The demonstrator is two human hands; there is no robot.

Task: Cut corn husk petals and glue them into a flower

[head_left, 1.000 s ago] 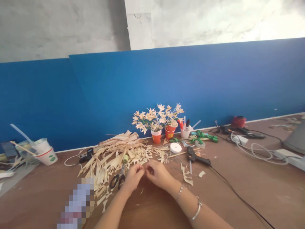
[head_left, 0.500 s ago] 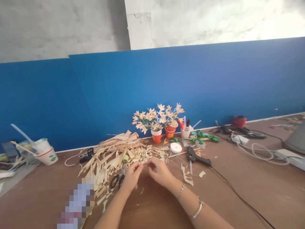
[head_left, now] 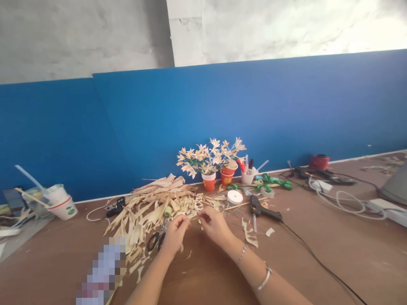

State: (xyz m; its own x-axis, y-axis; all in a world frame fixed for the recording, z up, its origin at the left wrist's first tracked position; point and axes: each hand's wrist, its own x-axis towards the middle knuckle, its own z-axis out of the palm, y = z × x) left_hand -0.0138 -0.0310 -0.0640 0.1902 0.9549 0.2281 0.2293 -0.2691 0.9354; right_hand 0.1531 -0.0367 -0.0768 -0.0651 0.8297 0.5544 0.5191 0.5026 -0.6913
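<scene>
My left hand (head_left: 177, 233) is closed in a pinch above the table, beside black-handled scissors (head_left: 153, 241). Across a small gap, my right hand (head_left: 214, 225) also pinches, thumb against fingers. Whatever lies between the fingertips of either hand is too small to make out. Dried husk strips (head_left: 140, 216) spread in a pile to the left of and behind my hands. Past them, pale husk flowers (head_left: 213, 153) stand in red-and-white paper cups (head_left: 209, 183). A black glue gun (head_left: 266, 212) lies to the right of my right hand.
A white tape roll (head_left: 235, 197), a cup of pens (head_left: 247, 177) and green ribbon (head_left: 270, 182) sit behind the glue gun. Its cord runs toward the front right. A paper cup (head_left: 65, 208) is at left. Cables and a power strip (head_left: 389, 212) lie at right. A blue partition (head_left: 203, 110) closes the back.
My right hand has shifted slightly right and up, so the gap between my fingertips is a little wider. The left hand has barely moved. Everything on the table is unchanged.
</scene>
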